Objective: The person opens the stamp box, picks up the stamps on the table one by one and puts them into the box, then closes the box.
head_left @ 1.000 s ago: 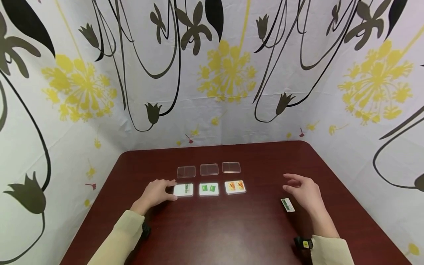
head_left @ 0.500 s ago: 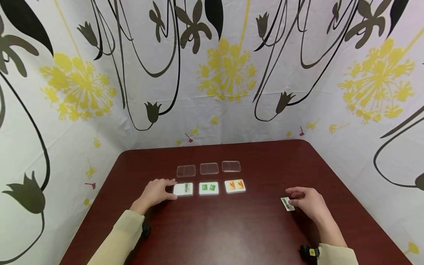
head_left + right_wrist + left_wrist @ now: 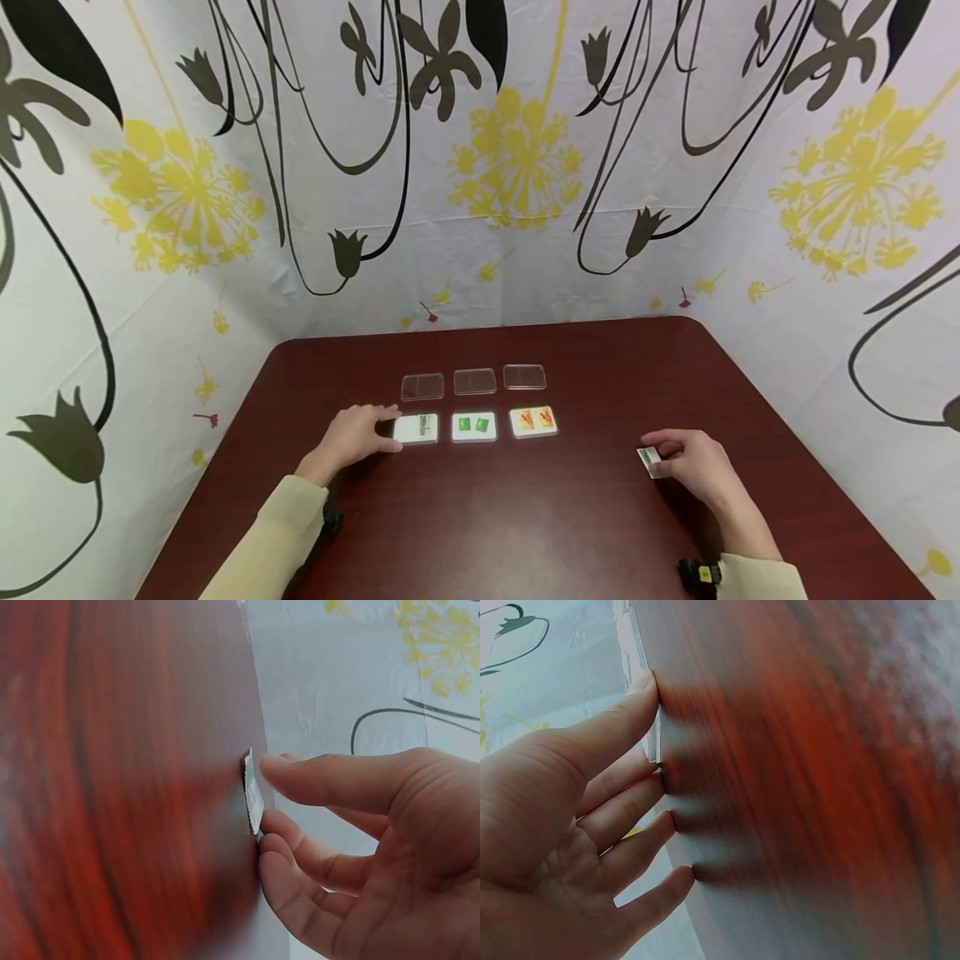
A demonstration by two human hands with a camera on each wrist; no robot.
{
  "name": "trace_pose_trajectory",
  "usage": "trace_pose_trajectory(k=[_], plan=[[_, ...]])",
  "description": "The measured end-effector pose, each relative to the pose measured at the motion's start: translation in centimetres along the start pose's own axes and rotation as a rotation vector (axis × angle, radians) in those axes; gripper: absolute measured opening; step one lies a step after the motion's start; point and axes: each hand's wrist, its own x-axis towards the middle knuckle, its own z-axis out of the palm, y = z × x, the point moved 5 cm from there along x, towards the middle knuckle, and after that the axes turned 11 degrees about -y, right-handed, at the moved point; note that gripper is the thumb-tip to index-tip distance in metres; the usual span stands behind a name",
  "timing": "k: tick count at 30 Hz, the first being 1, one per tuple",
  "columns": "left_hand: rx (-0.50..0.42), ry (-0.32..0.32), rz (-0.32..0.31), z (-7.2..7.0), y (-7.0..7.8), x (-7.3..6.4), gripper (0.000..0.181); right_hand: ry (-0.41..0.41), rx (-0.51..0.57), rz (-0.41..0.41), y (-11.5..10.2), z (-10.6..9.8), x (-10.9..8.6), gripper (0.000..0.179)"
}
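A shallow, clear-edged plastic box with a white inside and a green-printed piece at its right lies leftmost in the front row. My left hand holds its left end between thumb and forefinger, the other fingertips resting on the table. In the left wrist view the thumb is against the box's clear edge. At the right, a small white and green packet with serrated ends lies on the table. My right hand is over it, with the thumb at one end and the bent fingers at the other; the thumb partly covers it.
Beside the held box are a box with two green squares and one with two orange pictures. Behind them stand three clear boxes in a row. A patterned cloth hangs around the dark red table.
My right hand came down and toward me onto the packet, then its thumb slid slightly left over it. My left hand and the boxes stayed in place.
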Motion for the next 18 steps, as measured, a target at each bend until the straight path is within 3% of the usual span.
trace_pose_trajectory(k=[8,18], plan=[[-0.013,0.013,0.011,-0.08,-0.04,-0.02,0.062,0.033,-0.086,-0.018,-0.85,0.44,0.32,0.040],[-0.009,0.013,0.009,0.00,-0.10,0.02,0.064,0.030,-0.066,0.005,-0.79,0.72,0.53,0.034]])
